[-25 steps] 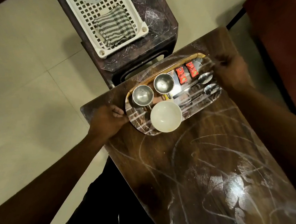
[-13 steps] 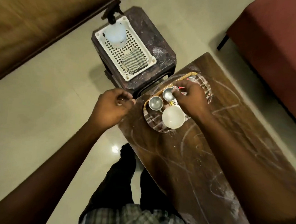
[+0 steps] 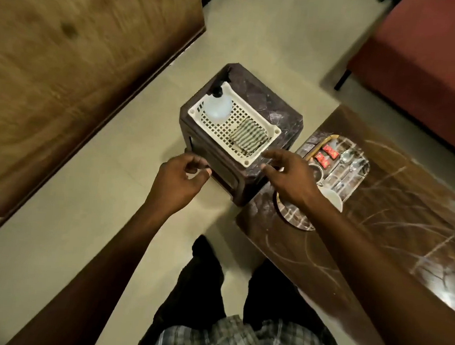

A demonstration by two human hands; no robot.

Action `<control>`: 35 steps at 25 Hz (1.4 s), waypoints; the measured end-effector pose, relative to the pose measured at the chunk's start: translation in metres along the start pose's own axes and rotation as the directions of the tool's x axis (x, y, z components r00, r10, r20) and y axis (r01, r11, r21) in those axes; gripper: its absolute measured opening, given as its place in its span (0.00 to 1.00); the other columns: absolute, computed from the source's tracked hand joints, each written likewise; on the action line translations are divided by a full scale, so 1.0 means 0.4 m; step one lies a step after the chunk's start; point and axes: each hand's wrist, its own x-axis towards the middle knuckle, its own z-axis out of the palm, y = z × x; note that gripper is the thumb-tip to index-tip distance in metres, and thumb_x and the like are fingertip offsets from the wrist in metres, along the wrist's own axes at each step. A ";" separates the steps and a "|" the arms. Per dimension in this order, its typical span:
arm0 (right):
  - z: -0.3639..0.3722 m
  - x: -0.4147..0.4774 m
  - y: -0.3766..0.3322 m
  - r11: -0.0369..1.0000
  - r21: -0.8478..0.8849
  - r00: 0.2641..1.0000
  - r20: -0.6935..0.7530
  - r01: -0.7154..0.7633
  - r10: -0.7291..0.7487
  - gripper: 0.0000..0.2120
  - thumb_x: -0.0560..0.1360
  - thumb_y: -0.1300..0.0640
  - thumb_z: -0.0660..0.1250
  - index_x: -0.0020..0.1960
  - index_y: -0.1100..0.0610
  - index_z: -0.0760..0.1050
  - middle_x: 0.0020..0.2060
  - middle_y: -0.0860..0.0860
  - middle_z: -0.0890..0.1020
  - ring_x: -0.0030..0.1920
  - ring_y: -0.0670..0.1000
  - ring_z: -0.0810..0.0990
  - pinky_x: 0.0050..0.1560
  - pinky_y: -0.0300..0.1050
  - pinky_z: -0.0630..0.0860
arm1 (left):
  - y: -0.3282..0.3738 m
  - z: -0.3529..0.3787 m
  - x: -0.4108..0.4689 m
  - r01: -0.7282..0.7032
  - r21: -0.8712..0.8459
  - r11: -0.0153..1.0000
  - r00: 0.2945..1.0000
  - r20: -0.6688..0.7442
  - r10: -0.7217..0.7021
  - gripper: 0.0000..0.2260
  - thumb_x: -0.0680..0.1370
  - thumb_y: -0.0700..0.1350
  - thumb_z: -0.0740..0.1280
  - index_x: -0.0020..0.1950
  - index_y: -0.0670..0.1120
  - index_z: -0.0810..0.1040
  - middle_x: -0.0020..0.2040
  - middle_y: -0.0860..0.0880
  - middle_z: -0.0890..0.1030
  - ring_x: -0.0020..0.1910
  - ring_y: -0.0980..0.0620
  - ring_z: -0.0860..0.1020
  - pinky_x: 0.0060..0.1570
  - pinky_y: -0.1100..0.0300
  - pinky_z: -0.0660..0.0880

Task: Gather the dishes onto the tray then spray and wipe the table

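The tray (image 3: 358, 178) lies at the near-left end of the dark wooden table (image 3: 394, 238). It holds two red sachets (image 3: 326, 155), spoons (image 3: 349, 160), a steel cup (image 3: 316, 172) and a white bowl (image 3: 333, 200). A white basket (image 3: 266, 133) on a dark stool (image 3: 268, 105) carries a spray bottle (image 3: 217, 107) and a striped cloth (image 3: 247, 141). My right hand (image 3: 290, 179) hovers empty, fingers spread, between tray and basket. My left hand (image 3: 178, 181) is empty with loosely curled fingers at the stool's near-left corner.
A large wooden panel (image 3: 66, 66) stands on the floor at the left. A red seat (image 3: 427, 65) is at the back right. My legs (image 3: 228, 293) are below, between stool and table. White smears streak the table top.
Both hands have left the tray and moved left toward the stool and basket. The view has swung up and left.
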 end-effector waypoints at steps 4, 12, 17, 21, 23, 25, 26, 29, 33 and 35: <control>0.081 0.061 -0.017 0.996 0.058 0.997 -0.024 -0.068 0.069 0.22 0.81 0.55 0.72 0.74 0.52 0.78 0.70 0.52 0.82 0.67 0.52 0.81 0.66 0.47 0.78 | -0.008 -0.067 0.132 -0.039 0.006 0.999 0.999 0.006 0.039 0.09 0.79 0.46 0.76 0.58 0.45 0.86 0.52 0.50 0.88 0.48 0.59 0.85 0.56 0.62 0.81; 0.123 0.266 -0.005 0.986 0.074 0.989 -0.013 -0.148 0.150 0.27 0.83 0.55 0.71 0.80 0.55 0.71 0.74 0.54 0.78 0.63 0.53 0.83 0.60 0.43 0.81 | -0.008 -0.073 0.381 -0.103 -0.017 0.995 0.992 0.073 0.104 0.36 0.75 0.48 0.81 0.81 0.50 0.70 0.72 0.59 0.76 0.67 0.68 0.75 0.66 0.72 0.71; 0.142 0.405 0.025 0.979 -0.076 0.982 0.002 -0.189 0.190 0.29 0.82 0.55 0.70 0.81 0.54 0.69 0.78 0.54 0.75 0.72 0.56 0.78 0.69 0.46 0.77 | -0.027 -0.019 0.528 -0.192 -0.005 0.981 0.961 0.204 0.189 0.42 0.75 0.48 0.82 0.84 0.52 0.64 0.76 0.60 0.73 0.76 0.62 0.72 0.75 0.60 0.72; 0.174 0.488 0.052 0.951 -0.196 0.967 0.045 -0.238 0.251 0.27 0.80 0.59 0.69 0.78 0.57 0.71 0.75 0.59 0.75 0.74 0.61 0.75 0.71 0.55 0.75 | -0.032 0.053 0.650 -0.270 0.060 0.961 0.929 0.280 0.243 0.42 0.75 0.53 0.81 0.84 0.52 0.64 0.75 0.55 0.77 0.73 0.55 0.76 0.76 0.48 0.74; 0.196 0.508 0.066 0.932 -0.247 0.956 0.051 -0.267 0.287 0.26 0.78 0.61 0.69 0.76 0.57 0.70 0.72 0.59 0.76 0.72 0.62 0.75 0.68 0.58 0.78 | -0.029 0.072 0.695 -0.249 0.067 0.966 0.937 0.270 0.223 0.41 0.75 0.55 0.80 0.84 0.54 0.65 0.74 0.55 0.79 0.70 0.58 0.78 0.75 0.52 0.75; 0.218 0.515 0.078 0.920 -0.262 0.949 0.044 -0.291 0.312 0.28 0.77 0.62 0.70 0.76 0.57 0.69 0.72 0.58 0.75 0.72 0.63 0.74 0.66 0.61 0.79 | -0.021 0.082 0.725 -0.259 0.030 0.965 0.935 0.260 0.243 0.36 0.76 0.53 0.80 0.81 0.55 0.69 0.68 0.55 0.83 0.63 0.68 0.79 0.69 0.65 0.76; 0.231 0.521 0.085 0.918 -0.271 0.950 0.028 -0.291 0.310 0.29 0.77 0.63 0.71 0.76 0.57 0.68 0.72 0.58 0.75 0.72 0.64 0.73 0.66 0.61 0.78 | -0.019 0.085 0.735 -0.282 0.018 0.959 0.927 0.264 0.268 0.33 0.77 0.50 0.80 0.79 0.54 0.72 0.65 0.54 0.84 0.60 0.71 0.79 0.65 0.71 0.74; 0.257 0.537 0.099 0.891 -0.336 0.949 -0.035 -0.306 0.313 0.30 0.75 0.62 0.73 0.75 0.58 0.69 0.69 0.59 0.76 0.73 0.64 0.68 0.66 0.61 0.76 | -0.023 0.081 0.756 -0.373 -0.017 0.928 0.877 0.319 0.359 0.29 0.78 0.43 0.79 0.77 0.51 0.73 0.65 0.51 0.84 0.57 0.70 0.79 0.62 0.73 0.76; 0.273 0.550 0.104 0.831 -0.409 0.926 -0.147 -0.377 0.348 0.26 0.70 0.54 0.75 0.67 0.52 0.74 0.59 0.54 0.81 0.65 0.61 0.74 0.60 0.62 0.78 | -0.066 0.057 0.765 -0.436 0.016 0.900 0.837 0.374 0.399 0.29 0.82 0.45 0.74 0.82 0.52 0.68 0.68 0.56 0.82 0.62 0.61 0.82 0.62 0.66 0.79; 0.285 0.536 0.093 0.831 -0.402 0.923 -0.172 -0.385 0.345 0.16 0.71 0.51 0.75 0.58 0.51 0.80 0.53 0.53 0.83 0.61 0.61 0.77 0.57 0.56 0.77 | -0.070 0.055 0.772 -0.448 0.028 0.893 0.834 0.372 0.407 0.29 0.84 0.48 0.72 0.84 0.55 0.66 0.63 0.55 0.83 0.61 0.58 0.83 0.60 0.66 0.79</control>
